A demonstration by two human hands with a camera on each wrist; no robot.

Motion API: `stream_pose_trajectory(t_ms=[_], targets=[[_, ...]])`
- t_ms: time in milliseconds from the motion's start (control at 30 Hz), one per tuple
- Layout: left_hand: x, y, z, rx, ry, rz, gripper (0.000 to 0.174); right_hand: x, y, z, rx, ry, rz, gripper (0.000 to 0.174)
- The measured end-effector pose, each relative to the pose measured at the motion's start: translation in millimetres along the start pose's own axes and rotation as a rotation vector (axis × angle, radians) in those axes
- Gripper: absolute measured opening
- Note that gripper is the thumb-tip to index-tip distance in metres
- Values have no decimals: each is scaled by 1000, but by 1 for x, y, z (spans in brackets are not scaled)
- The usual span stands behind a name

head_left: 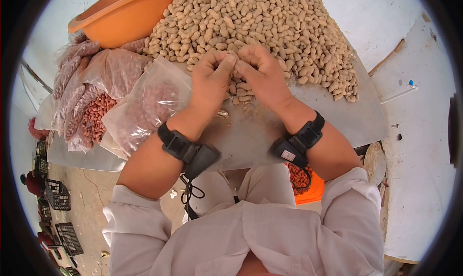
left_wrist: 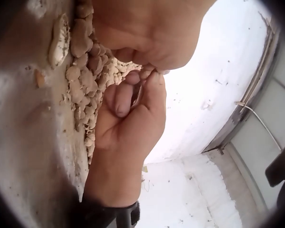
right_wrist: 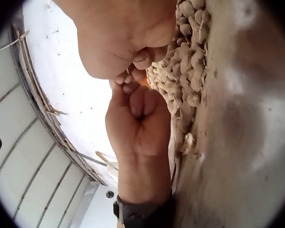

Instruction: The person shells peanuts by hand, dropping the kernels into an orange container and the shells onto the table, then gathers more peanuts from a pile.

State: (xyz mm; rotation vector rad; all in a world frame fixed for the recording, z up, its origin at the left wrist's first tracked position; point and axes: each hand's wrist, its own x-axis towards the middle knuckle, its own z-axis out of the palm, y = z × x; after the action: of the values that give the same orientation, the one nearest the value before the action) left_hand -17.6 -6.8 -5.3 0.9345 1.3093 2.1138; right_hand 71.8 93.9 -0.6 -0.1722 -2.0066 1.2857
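Above the near edge of the peanut heap (head_left: 260, 22), my left hand (head_left: 210, 80) and right hand (head_left: 265, 75) meet at the thumbs and fingertips. Both pinch what looks like a peanut, nearly all hidden by the fingers. In the left wrist view, the right hand (left_wrist: 128, 126) has curled fingers with a pale shell-like edge against them, and the left hand (left_wrist: 149, 31) comes from above. The right wrist view has the left hand (right_wrist: 140, 126) with its fingers curled in, its tips against those of the right hand (right_wrist: 121, 38).
An orange basin (head_left: 120, 22) stands at the back left. Clear bags of reddish kernels (head_left: 156, 100) lie left of my hands; one shows loose kernels (head_left: 96, 114). Below the metal tabletop (head_left: 246, 148), an orange container (head_left: 313, 189) holds reddish kernels. Black crates (head_left: 70, 238) are on the floor.
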Motion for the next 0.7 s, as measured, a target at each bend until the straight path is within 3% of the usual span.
stream_pose_trajectory(t_ms=[167, 267, 367, 700], targets=[[0, 4, -7, -4, -118, -123, 18, 2, -2, -13, -13, -197, -88, 27], [-1, 7, -7, 50, -160, -130, 21, 1, -7, -15, -51, -153, -178, 27], [0, 2, -7, 74, -157, -76, 22, -3, -13, -12, 20, -143, -23, 24], [-4, -2, 4, 0, -81, 14, 21, -4, -5, 3, 273, -10, 22, 13]])
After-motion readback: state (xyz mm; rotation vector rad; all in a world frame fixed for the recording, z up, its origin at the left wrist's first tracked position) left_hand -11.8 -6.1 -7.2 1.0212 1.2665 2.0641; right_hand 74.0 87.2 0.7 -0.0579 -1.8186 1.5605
